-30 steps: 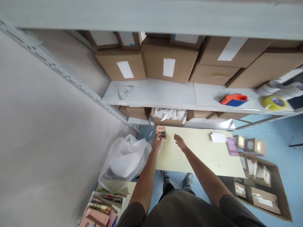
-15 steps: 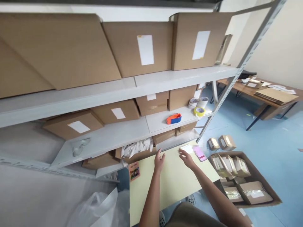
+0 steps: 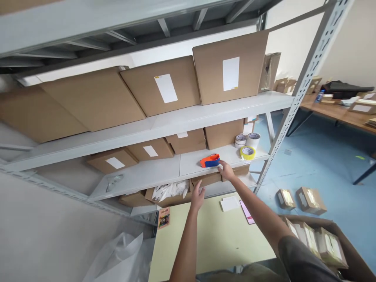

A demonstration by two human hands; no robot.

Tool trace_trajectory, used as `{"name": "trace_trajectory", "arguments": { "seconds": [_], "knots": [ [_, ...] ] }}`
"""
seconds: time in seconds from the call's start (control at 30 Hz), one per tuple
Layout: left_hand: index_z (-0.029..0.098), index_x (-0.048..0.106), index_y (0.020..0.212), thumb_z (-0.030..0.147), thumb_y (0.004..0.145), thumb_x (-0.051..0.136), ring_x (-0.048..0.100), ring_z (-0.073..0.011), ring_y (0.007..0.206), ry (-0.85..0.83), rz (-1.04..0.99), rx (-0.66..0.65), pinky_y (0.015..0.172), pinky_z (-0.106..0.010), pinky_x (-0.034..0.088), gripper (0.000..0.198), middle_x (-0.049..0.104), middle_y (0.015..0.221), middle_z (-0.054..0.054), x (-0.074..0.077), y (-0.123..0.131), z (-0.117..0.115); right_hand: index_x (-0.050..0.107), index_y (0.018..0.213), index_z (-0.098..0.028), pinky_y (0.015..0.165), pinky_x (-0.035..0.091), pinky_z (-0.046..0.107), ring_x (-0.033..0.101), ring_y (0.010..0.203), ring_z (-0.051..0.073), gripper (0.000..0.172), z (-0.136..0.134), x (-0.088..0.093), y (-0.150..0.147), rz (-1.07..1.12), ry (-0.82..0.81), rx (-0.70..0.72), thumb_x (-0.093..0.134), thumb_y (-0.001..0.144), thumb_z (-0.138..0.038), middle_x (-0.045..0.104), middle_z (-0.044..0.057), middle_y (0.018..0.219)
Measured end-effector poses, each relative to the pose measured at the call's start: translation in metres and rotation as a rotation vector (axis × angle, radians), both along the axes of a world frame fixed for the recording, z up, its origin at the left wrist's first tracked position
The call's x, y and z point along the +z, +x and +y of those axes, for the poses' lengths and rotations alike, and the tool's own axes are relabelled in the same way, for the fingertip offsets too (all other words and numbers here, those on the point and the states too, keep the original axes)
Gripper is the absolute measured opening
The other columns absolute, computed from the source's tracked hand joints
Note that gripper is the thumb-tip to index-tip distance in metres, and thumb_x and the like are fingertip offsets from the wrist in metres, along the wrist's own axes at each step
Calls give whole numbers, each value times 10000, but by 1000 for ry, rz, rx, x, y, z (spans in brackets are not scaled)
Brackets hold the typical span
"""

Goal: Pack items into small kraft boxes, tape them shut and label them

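The right hand [image 3: 226,171] is raised off the counter [image 3: 211,243], open at a tape dispenser [image 3: 210,160] that a misjudged reach could knock; the left hand [image 3: 197,198] is also released.

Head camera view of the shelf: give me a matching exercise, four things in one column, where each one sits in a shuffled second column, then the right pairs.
Things:
1. the orange and blue tape dispenser
2. the roll of yellow tape
3. the white paper sheets
4. the small cardboard parcels

Places:
A. the blue floor
B. the shelf, beside the white tape rolls
C. the pale yellow table
D. the shelf, just by the right hand

Pairs: 1-D, 2-B, 3-C, 4-A
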State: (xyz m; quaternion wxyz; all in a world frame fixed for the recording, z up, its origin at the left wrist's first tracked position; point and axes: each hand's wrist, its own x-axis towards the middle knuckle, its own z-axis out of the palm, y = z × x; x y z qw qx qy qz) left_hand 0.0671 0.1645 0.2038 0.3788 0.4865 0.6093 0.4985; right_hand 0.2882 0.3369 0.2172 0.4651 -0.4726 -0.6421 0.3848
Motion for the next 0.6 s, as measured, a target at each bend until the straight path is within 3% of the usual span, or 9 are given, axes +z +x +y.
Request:
{"name": "trace_trajectory", "arguments": {
  "seconds": [0.1,0.17,0.33,0.4,0.5,0.6],
  "knots": [
    [286,659,1457,526,904,766,487,-342,1519,35,33,55,1147,-459,513,613,522,1638,-138,7,-6,-3,826,1112,-247,1228,410,503,624,1334,363,403,41,22,-17,-192,132,97,750,727,-157,758,110,1342],
    [294,660,1460,518,905,769,524,-342,1487,39,53,86,1117,-445,535,608,490,1664,-132,7,-13,-8,811,1135,-222,1228,389,516,617,1332,372,406,53,25,-27,-403,174,173,754,742,-136,759,136,1333],
    [260,663,1454,506,944,718,646,-325,1342,29,79,133,1040,-447,585,568,482,1660,-155,-3,-30,-21,686,1358,-133,1249,326,513,582,1367,354,434,47,15,-36,-818,250,171,679,929,-196,715,205,1393],
    [240,682,1425,491,952,708,671,-318,1298,28,79,152,1018,-446,598,536,500,1639,-169,-6,-34,-21,680,1334,-109,1257,302,505,599,1336,349,384,46,21,-37,-919,258,171,672,962,-205,725,231,1365],
    [232,705,1391,461,953,713,705,-295,1227,47,74,130,992,-430,611,494,518,1618,-175,-6,-40,-21,700,1192,-83,1279,240,491,676,1157,315,287,49,36,-37,-1023,237,174,744,919,-163,804,208,1112],
    [230,706,1389,448,964,700,716,-278,1190,91,62,73,949,-409,626,477,519,1611,-179,-8,-50,-23,692,1162,-88,1286,234,409,679,1121,268,251,35,44,-32,-1028,243,149,746,931,-173,805,176,1083]
  ]
}}
